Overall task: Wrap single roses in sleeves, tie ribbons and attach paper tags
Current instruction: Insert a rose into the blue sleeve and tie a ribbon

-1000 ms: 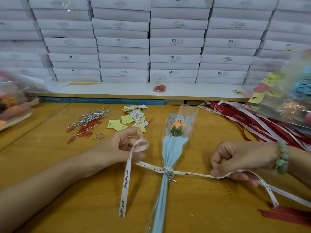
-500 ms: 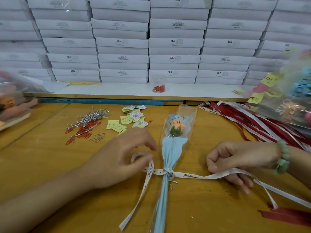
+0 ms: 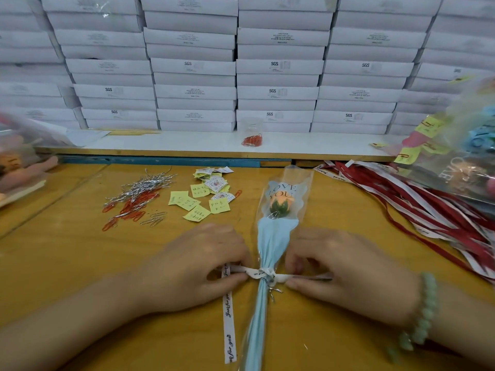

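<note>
Fingers of left hand [image 3: 192, 266] and right hand [image 3: 348, 269] pinch one ribbon [image 3: 229, 314] round one rose [image 3: 281, 203].

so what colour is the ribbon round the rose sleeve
White ribbon with dark script lettering; the head view shows it best.

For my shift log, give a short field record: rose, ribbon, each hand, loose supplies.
rose: sleeved rose lying on the wooden table, bloom pointing away
ribbon: white ribbon tied round the stem
left hand: pinches ribbon left of the knot
right hand: pinches ribbon right of the knot
supplies: yellow tags and paper clips left, spare ribbons right
</note>
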The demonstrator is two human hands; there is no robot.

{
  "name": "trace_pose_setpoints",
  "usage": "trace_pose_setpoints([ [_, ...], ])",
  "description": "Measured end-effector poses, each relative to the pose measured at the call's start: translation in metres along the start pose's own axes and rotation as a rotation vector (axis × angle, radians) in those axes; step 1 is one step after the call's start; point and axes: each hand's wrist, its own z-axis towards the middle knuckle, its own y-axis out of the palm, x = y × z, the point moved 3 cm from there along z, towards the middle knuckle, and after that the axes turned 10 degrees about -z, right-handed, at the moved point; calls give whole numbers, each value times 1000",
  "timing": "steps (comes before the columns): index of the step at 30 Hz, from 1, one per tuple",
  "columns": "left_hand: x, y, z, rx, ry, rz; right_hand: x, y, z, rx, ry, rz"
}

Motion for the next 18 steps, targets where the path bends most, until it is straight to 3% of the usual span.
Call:
trace_pose_setpoints([
  [3, -6, -4, 0, -43, -108, -204, 3, 6, 0, -6, -7, 166],
  [6, -13, -12, 0, -218, -266, -492, 6, 12, 0, -4, -12, 244],
  [9, -14, -22, -1, -334, -285, -675, 8, 15, 1, 1, -6, 255],
  [18, -8, -25, 4, -151, -153, -1143, 9, 17, 2, -16, 12, 319],
])
